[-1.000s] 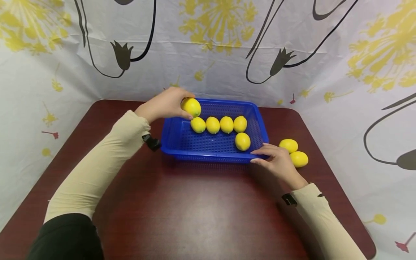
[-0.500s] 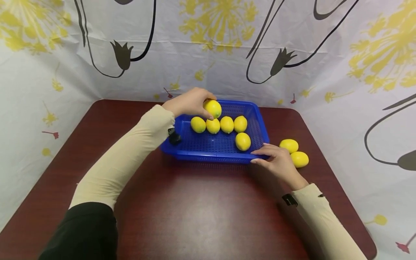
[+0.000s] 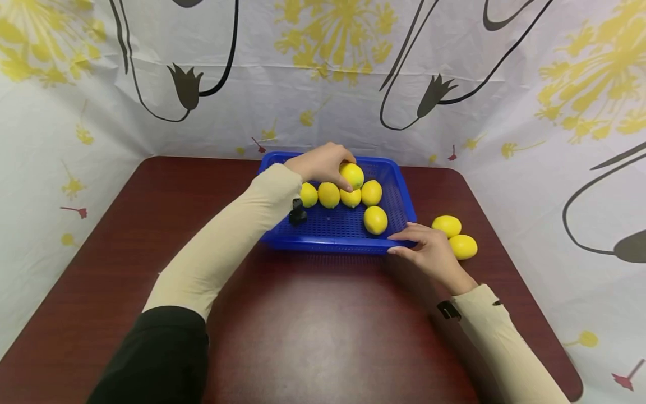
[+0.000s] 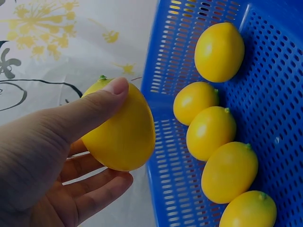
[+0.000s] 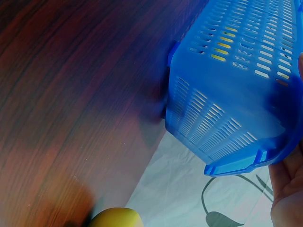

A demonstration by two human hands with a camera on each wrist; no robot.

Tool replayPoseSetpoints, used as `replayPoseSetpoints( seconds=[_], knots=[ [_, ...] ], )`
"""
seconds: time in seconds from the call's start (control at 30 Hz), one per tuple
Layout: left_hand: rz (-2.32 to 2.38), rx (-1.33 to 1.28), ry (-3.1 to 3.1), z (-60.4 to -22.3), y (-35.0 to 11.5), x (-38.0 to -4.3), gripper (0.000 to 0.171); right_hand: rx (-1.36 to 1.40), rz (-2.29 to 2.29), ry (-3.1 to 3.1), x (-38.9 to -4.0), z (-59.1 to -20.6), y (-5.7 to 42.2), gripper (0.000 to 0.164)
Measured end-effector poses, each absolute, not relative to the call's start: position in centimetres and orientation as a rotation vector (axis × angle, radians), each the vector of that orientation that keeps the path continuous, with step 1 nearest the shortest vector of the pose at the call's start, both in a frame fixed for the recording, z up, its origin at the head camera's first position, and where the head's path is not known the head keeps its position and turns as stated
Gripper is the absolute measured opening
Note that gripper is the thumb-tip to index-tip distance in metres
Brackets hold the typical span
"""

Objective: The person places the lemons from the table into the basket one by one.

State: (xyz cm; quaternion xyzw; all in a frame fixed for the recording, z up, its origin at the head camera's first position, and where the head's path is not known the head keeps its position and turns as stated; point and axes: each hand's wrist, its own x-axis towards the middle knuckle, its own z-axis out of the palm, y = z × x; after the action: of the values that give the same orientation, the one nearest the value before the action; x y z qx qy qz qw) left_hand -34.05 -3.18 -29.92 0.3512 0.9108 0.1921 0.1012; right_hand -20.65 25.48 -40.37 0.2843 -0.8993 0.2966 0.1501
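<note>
My left hand (image 3: 323, 163) holds a yellow lemon (image 3: 353, 176) between thumb and fingers, over the blue plastic basket (image 3: 323, 242). In the left wrist view the thumb lies across the lemon (image 4: 127, 135), with the other fingers beneath it. Below, a row of lemons (image 3: 329, 195) runs along the basket floor, and a single lemon (image 3: 375, 220) sits in front of the row's right end. My right hand (image 3: 431, 249) grips the basket's near right corner, fingers over the rim and thumb on the outside. The right wrist view catches only part of that hand (image 5: 286, 189).
Two more lemons, one behind (image 3: 446, 225) and one in front (image 3: 463, 247), lie on the dark wood table (image 3: 313, 331) to the right of the basket. A patterned white cloth (image 3: 323, 112) rises behind and beside the table.
My left hand has carried its lemon rightward over the basket, from the left end to above the row, and slightly lower. The right hand stays on the basket corner.
</note>
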Motion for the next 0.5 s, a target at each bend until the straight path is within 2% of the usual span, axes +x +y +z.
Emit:
replayPoseSetpoints(
  seconds=[0.5],
  knots=[
    [0.486, 1.027, 2.663, -32.4, -0.5, -34.4, 0.057, 0.826, 0.862, -2.591, -20.7, -40.5, 25.6, 0.025]
  ],
)
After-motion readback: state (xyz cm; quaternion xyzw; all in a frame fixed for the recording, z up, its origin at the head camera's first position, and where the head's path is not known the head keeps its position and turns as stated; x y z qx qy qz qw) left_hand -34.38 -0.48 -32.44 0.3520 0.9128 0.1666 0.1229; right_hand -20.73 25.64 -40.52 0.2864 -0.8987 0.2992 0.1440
